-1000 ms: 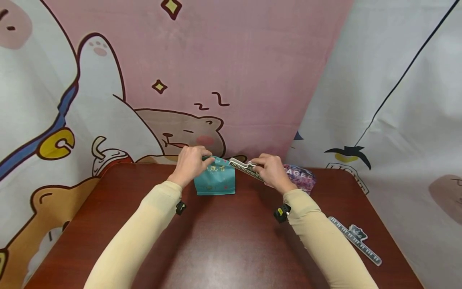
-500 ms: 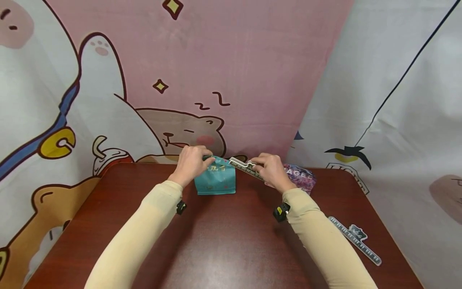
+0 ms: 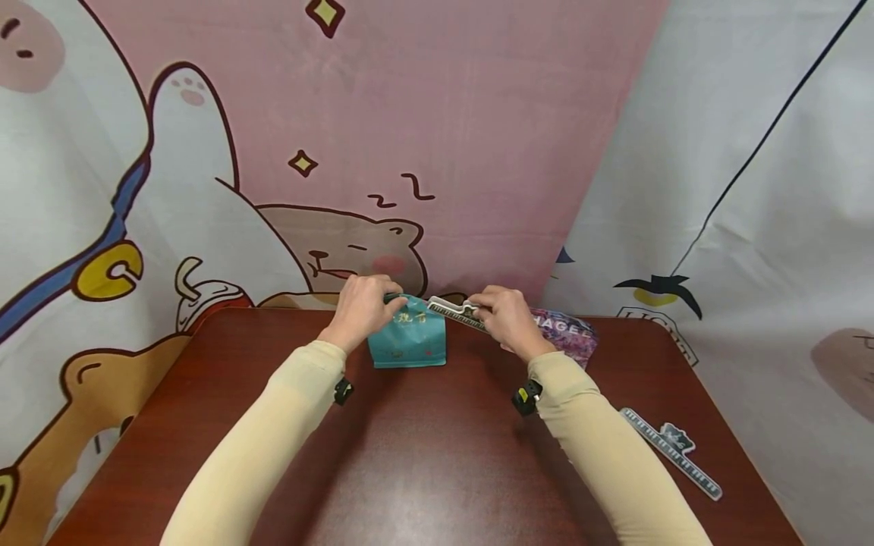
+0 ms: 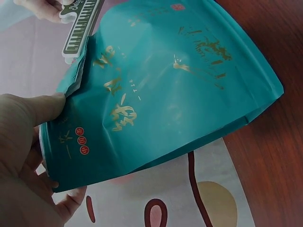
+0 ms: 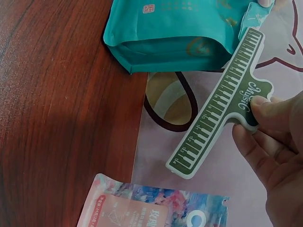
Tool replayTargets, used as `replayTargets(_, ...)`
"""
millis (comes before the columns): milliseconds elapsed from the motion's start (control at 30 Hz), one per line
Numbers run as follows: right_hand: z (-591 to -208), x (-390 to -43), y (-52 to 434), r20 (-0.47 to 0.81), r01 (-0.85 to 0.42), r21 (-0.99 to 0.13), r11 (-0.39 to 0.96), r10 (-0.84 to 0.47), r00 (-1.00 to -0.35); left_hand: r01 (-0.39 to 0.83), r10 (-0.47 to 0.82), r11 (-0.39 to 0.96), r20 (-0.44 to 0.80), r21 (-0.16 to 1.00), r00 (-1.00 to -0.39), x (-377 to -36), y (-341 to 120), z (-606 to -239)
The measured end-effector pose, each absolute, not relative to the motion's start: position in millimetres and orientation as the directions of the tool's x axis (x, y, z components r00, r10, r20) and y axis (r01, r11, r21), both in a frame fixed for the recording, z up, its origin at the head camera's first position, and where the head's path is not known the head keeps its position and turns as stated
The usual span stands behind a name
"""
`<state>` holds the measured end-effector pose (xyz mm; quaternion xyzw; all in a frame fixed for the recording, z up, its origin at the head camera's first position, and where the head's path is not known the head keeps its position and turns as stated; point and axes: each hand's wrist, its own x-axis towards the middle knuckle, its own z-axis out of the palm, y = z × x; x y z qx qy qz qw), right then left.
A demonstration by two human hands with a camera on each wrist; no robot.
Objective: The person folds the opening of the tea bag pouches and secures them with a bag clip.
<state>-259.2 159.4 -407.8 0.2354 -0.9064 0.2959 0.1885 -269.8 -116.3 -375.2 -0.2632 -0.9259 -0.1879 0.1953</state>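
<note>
Standing upright on the glossy dark wood table (image 3: 423, 455), near its far edge: a smooth, crinkled teal foil pouch (image 3: 407, 340) with gold lettering. Pinching the pouch's top left corner between thumb and curled fingers: left hand (image 3: 362, 307). Gripping a long, flat green clip (image 3: 456, 313) printed with piano keys by its tab, fingers curled, one end touching the pouch's open top right corner: right hand (image 3: 507, 321). Lying flat just right of the pouch: a pink floral packet (image 3: 570, 334). Lying well right of the pouch, nearer the front: a second key-patterned clip (image 3: 672, 451).
</note>
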Motion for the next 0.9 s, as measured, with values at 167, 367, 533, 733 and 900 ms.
replayTargets(167,-406.5,-259.6,156.7,0.478,-0.543,-0.413,0.731,-0.333,-0.813,0.562,0.416,0.790,0.459,0.246,-0.785,-270.1,-116.0,-376.2)
replayTargets(367,-406.9,-259.6,154.1,0.481,-0.547,-0.395,0.738,-0.341,-0.807,0.550,0.412,0.801,0.450,0.235,-0.792,-269.6,-114.3,-376.4)
replayTargets(533,-407.3,-259.0,153.6,0.489,-0.546,-0.406,0.733,-0.331,-0.807,0.545,0.407,0.807,0.454,0.227,-0.792,-269.5,-113.3,-376.9)
replayTargets(733,-407.2,-258.9,153.3,0.476,-0.538,-0.413,0.735,-0.330,-0.816,0.533,0.394,0.810,0.445,0.246,-0.804,-269.5,-112.5,-377.4)
replayTargets(900,-406.9,-259.4,153.7,0.474,-0.544,-0.415,0.729,-0.337,-0.813,0.522,0.384,0.810,0.431,0.268,-0.817,-270.6,-112.6,-378.1)
